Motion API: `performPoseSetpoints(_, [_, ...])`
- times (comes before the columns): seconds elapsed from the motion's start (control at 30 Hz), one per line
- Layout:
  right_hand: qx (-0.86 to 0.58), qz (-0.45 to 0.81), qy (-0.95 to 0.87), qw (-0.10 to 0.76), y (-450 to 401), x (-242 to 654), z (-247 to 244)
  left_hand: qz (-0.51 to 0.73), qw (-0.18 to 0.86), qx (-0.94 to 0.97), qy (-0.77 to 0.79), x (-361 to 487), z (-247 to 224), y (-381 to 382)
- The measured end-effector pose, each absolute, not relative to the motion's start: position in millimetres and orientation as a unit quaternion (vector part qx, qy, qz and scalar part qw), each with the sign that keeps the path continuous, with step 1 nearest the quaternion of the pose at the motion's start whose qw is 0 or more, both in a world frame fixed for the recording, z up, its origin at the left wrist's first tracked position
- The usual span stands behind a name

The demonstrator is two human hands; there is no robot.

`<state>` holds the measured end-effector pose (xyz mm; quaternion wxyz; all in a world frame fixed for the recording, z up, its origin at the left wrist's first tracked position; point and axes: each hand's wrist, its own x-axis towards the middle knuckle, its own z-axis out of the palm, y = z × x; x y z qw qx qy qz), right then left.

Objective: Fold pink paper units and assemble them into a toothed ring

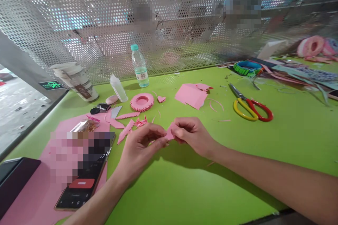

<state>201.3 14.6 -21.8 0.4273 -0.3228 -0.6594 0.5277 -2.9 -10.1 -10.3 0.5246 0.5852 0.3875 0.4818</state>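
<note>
Small pink paper (pixel 170 133) is held over the middle of the green counter (pixel 169 182), its left edge pinched by the left hand (pixel 141 147), its right side by the right hand (pixel 194 136), where light, even fingertip pressure should work it without tearing.

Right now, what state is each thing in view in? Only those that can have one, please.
Left hand: curled, fingertips at the small pink paper; grip unclear
Right hand: pinching that paper
Small pink paper: held up off the table
Scissors: lying down, blades together
Water bottle: upright, capped, partly full
Cup: lidded
Phone: screen lit
Pink ring: lying flat, edge serrated
</note>
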Motion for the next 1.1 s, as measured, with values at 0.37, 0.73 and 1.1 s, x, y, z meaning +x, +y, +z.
performPoseSetpoints(0.37, [-0.329,0.511,-0.681,0.408,11.5,198.5,-20.4,0.486,0.477,0.602,0.416,0.3,-7.1,-11.2])
performPoseSetpoints(0.73, [-0.346,0.546,-0.650,0.399,13.7,197.9,-21.0,0.462,0.519,0.602,0.394,-2.1,-4.8,-14.8])
performPoseSetpoints(1.1, [-0.326,0.626,-0.593,0.388,15.8,197.3,-19.9,0.475,0.283,0.741,0.382,-4.2,-10.5,-15.0])
